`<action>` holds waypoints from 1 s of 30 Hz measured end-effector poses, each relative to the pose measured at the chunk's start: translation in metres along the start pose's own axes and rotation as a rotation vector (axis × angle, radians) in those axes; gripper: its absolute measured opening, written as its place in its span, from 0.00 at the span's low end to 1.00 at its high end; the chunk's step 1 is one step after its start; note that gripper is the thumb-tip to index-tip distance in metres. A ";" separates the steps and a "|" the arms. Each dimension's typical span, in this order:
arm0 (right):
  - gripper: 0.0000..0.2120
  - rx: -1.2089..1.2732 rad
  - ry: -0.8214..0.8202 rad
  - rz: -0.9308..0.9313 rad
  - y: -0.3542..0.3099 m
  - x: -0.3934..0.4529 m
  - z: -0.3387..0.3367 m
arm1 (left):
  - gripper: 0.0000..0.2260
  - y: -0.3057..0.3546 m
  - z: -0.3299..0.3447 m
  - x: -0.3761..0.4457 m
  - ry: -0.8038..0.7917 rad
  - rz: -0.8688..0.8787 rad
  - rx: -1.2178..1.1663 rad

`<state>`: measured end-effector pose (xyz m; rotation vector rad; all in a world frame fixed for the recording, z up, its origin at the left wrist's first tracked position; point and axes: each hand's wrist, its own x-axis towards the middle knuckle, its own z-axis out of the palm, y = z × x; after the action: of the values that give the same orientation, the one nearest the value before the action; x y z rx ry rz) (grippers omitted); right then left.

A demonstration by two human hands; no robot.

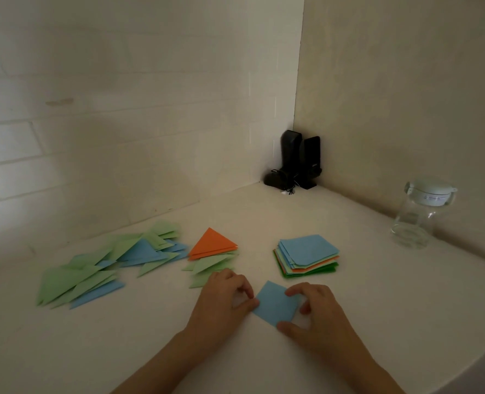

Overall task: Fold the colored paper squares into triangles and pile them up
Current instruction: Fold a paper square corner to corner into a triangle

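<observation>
Blue square: lying flat on the white worktop, turned like a diamond, just in front of the stack of unfolded squares.
Left hand: resting at the square's left corner, fingers curled, fingertips touching that corner; whether its grip is pinching the paper I cannot tell.
Right hand: curling over the square's right side, thumb at the near corner and forefinger at the far edge, its grip closing on the paper.
Stack of unfolded squares: sitting just behind the blue square, blue sheet on top, pale green, orange and dark green edges showing beneath.
Orange triangle: lying on top of pale green triangles, left of the stack.
Loose pile of green and blue triangles: spreading out further left of the stack.
Glass jar: standing upright, lid on, well right of the stack, near the wall.
Black speakers: standing in the corner far behind the stack.
</observation>
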<state>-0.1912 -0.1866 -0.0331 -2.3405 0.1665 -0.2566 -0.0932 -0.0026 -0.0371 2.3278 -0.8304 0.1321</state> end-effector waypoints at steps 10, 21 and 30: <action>0.15 -0.138 0.074 -0.230 0.004 0.008 -0.005 | 0.12 0.015 0.006 -0.010 -0.032 0.252 0.157; 0.11 -0.114 0.090 -0.248 -0.019 0.006 0.000 | 0.12 0.018 0.001 -0.026 -0.026 0.275 0.213; 0.07 -0.194 0.010 -0.134 -0.010 0.021 0.008 | 0.07 -0.008 -0.005 -0.024 0.077 0.118 -0.011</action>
<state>-0.1684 -0.1782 -0.0280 -2.5470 0.0402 -0.3307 -0.1073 0.0175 -0.0446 2.2486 -0.9276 0.2658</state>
